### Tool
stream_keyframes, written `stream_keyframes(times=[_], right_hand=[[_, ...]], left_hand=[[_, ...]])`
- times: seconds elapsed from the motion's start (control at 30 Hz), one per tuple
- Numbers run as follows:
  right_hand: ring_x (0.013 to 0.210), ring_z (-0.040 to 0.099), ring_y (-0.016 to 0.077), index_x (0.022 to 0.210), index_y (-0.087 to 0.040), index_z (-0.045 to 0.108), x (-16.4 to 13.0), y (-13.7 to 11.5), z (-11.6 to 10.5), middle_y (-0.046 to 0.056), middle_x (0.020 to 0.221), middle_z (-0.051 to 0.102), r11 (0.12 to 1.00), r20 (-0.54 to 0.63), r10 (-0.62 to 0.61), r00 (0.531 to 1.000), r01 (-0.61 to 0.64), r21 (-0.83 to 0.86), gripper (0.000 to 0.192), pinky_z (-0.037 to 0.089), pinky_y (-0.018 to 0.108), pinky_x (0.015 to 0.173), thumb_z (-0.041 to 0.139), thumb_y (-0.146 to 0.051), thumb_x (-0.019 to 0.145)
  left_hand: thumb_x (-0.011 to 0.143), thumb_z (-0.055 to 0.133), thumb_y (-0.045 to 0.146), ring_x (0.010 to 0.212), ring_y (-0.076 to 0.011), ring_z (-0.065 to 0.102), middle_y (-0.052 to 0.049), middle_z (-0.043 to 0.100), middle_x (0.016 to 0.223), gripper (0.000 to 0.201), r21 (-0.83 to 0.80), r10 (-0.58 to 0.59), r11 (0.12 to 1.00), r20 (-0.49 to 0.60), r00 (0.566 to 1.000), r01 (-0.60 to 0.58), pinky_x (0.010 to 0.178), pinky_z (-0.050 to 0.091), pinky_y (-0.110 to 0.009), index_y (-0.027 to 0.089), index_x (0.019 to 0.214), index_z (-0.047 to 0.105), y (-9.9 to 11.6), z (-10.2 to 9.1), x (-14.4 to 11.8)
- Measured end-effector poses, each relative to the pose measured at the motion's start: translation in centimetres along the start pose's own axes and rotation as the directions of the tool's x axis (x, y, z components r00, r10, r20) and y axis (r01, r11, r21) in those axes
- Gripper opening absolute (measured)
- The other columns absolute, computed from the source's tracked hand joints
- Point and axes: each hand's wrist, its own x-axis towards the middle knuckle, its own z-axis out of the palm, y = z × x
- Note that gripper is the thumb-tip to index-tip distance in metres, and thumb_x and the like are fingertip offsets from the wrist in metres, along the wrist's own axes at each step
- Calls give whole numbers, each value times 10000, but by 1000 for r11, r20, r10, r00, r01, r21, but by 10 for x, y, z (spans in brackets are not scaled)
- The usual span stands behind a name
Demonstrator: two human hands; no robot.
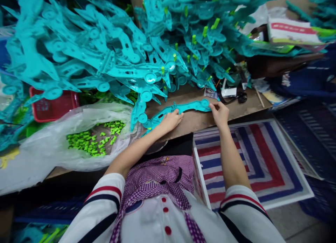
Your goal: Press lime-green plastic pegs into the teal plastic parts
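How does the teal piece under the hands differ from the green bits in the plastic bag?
The teal piece is long, flat and single, lying bare on the brown board under the left hand and right hand. The green bits are tiny, blocky and many, heaped loose inside the plastic bag, untouched. Both look like plastic.

Even, fairly bright light is falling from above on the brown board (225, 111), casting only soft, short shadows beside it. The teal plastic heap (110, 57) behind the board is blurring toward the upper left and looking oversaturated. Left of the board, the clear plastic bag (52, 145) is catching pale glare. Straight lines are bending near the frame's edges, and the corners below the board are falling into dimness.
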Motion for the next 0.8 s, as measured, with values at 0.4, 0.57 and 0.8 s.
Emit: stream_keyframes(times=[0.4,0.57,0.8], right_hand=[[698,604,199,841,-182,652,5,3,3,66,766,672,996,102,-73,992,78,-53,513,493,336,706,538,-682,847],[670,582,180,836,-183,635,3,9,1,38,716,644,1000,73,-6,997,6,0,512,488,317,672,569,-690,816],[644,533,161,807,-198,597,3,12,0,11,691,595,998,65,-9,998,5,55,483,448,298,637,586,-681,814]], left_hand=[[1031,313,341,943,-255,644,-147,539,1247,436,-7,-21,1000,9,1000,21,806,486,-389,267,1386,556,4,0,0],[1026,349,324,949,-248,650,-145,532,1277,418,-7,0,1000,19,1000,0,814,481,-376,263,1384,555,3,-1,0],[1028,334,316,951,-251,648,-152,532,1279,428,8,-4,1000,41,999,4,804,474,-377,249,1394,545,5,-6,-2]])
